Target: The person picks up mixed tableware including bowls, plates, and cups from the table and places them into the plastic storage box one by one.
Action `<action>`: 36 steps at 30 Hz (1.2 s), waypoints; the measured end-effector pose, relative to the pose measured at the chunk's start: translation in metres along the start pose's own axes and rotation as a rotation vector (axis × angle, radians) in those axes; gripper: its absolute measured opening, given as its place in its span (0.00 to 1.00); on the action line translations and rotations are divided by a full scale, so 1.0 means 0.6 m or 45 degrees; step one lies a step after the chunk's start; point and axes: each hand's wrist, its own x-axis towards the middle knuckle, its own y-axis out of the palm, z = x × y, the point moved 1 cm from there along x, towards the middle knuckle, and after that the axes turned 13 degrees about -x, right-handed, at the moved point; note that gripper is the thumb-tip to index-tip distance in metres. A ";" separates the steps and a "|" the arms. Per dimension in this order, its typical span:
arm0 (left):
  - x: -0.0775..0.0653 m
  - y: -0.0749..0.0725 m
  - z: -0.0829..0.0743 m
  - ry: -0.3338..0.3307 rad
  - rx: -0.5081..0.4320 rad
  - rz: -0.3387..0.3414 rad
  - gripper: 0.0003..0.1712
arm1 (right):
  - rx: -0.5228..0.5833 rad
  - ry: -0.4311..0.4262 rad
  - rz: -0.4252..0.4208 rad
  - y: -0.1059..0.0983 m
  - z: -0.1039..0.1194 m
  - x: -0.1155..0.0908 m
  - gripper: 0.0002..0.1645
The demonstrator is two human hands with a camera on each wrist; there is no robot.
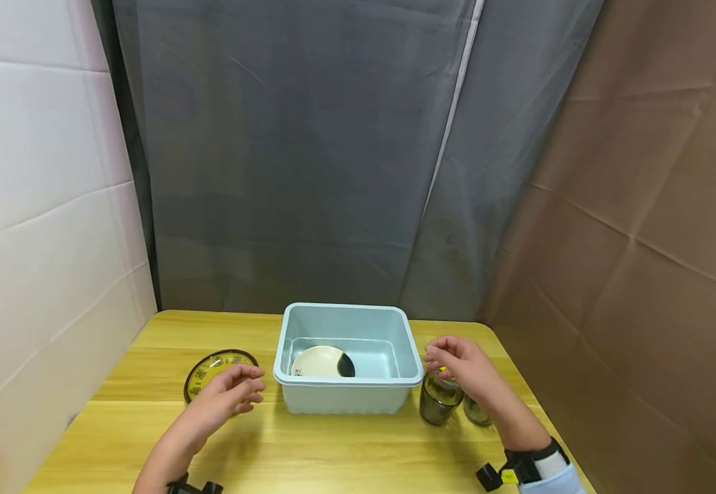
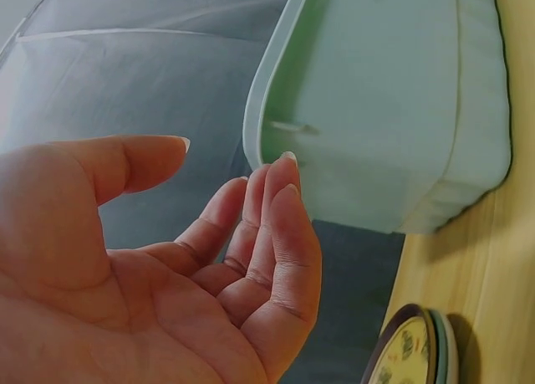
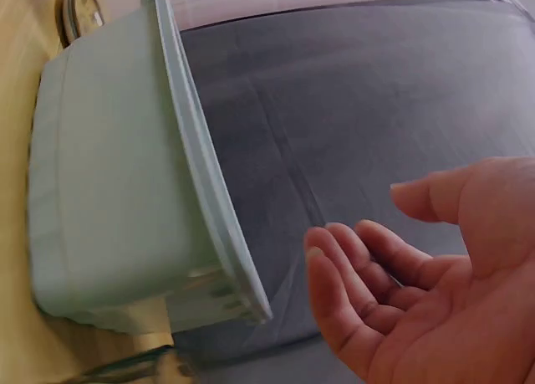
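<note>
A pale blue plastic bin (image 1: 339, 398) stands mid-table, holding a cream plate (image 1: 316, 361) with a dark green patch at its edge. On the left, my left hand (image 1: 227, 394) hovers with loosely bent fingers and nothing in them, overlapping a yellow patterned plate (image 1: 205, 372) with a dark rim. That plate tops a small stack in the left wrist view. My right hand (image 1: 466, 363) is in the air beyond the bin's right side, thumb apart from the fingers, holding nothing. Below it are a dark glass cup (image 1: 437, 407) and a second glass (image 1: 476, 414), partly hidden by the wrist.
The wooden table (image 1: 321, 453) has its back edge by a grey curtain (image 1: 284, 171). White cloth (image 1: 43, 206) hangs at the left and brown cloth (image 1: 654, 240) at the right, close to the table's sides.
</note>
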 end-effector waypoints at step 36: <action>-0.020 0.002 0.054 -0.047 -0.067 0.088 0.20 | 0.268 0.166 -0.097 0.165 -0.104 -0.075 0.17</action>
